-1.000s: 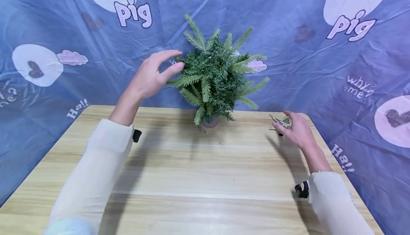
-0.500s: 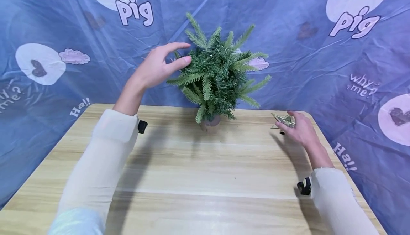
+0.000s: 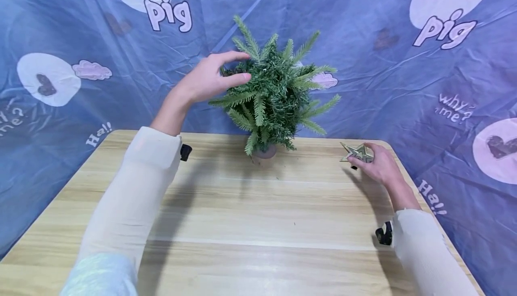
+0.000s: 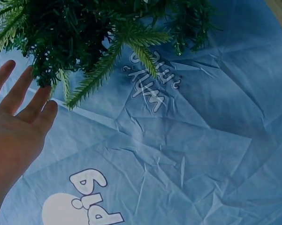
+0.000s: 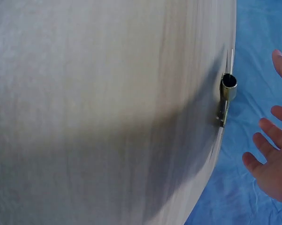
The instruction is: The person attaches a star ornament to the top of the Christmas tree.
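Note:
A small artificial Christmas tree (image 3: 278,94) stands on a pinkish-brown base (image 3: 264,157) near the back of the table. At its upper left my left hand (image 3: 206,80) is raised, thumb and index finger apart and overlapping the foliage. The left wrist view shows that hand's fingers (image 4: 19,91) extended right at the lower needles (image 4: 80,51). Toward the back right corner lies a gold star tree topper (image 3: 361,153), its short hollow tube (image 5: 229,85) facing the right wrist camera. Beside the star is my right hand (image 3: 381,163), fingers spread and holding nothing; the right wrist view shows them apart from it.
The wood-grain table (image 3: 258,215) has rounded back corners. Behind and around it hangs a blue printed cloth (image 3: 363,63) with pig lettering, close to the tree and the table's back edge. Each sleeve carries a small black camera (image 3: 186,152) at the wrist.
My left hand has moved right and slightly up, farther across the tree's foliage. My right hand has shifted slightly right beside the star, which stays in place, as does the tree.

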Tool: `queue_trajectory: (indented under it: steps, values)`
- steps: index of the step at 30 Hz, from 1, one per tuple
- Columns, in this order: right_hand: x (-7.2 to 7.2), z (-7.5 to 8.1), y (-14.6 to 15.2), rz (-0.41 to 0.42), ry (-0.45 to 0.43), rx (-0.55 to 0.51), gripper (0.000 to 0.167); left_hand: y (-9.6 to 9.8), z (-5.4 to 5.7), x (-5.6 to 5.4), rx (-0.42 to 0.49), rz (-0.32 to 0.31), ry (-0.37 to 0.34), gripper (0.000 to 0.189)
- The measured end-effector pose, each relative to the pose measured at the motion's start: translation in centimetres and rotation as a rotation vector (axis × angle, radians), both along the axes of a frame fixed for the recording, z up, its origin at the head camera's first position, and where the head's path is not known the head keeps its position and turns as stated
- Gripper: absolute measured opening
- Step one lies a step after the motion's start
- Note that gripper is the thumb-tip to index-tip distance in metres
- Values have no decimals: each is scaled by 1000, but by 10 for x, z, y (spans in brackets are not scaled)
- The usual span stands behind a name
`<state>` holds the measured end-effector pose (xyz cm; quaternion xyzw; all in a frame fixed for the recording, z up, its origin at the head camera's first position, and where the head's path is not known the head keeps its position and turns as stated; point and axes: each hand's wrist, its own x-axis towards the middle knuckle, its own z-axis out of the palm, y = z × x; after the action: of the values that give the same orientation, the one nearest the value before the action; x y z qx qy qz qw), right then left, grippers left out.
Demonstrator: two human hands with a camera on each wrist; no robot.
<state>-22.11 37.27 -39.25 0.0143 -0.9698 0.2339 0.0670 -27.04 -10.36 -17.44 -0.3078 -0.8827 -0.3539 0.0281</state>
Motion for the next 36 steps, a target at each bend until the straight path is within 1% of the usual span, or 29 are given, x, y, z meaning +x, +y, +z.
queue_trajectory:
  steps: [6, 10, 13, 19, 24, 30, 36]
  values:
    - [-1, -3, 6, -25, -24, 11, 92, 9, 0, -5, -44, -35, -1, 72]
    - [0, -9, 9, -36, -33, 8, 92, 14, -2, -8, -88, -76, -11, 72]
    - [-1, -12, 12, -43, -51, 6, 94, 17, -3, -10, -114, -91, -13, 72]
    - [-3, -9, 19, -45, -66, 10, 96, 20, -5, -10, -186, -69, -1, 77]
    - [-6, -8, 25, -46, -75, 19, 97, 21, -10, -10, -237, -66, 39, 79]
    - [-11, -14, 29, -41, -94, 37, 95, 22, -15, -10, -265, -55, 60, 81]
    - [-14, -21, 32, -28, -93, 34, 86, 21, -18, -10, -276, -43, 82, 80]
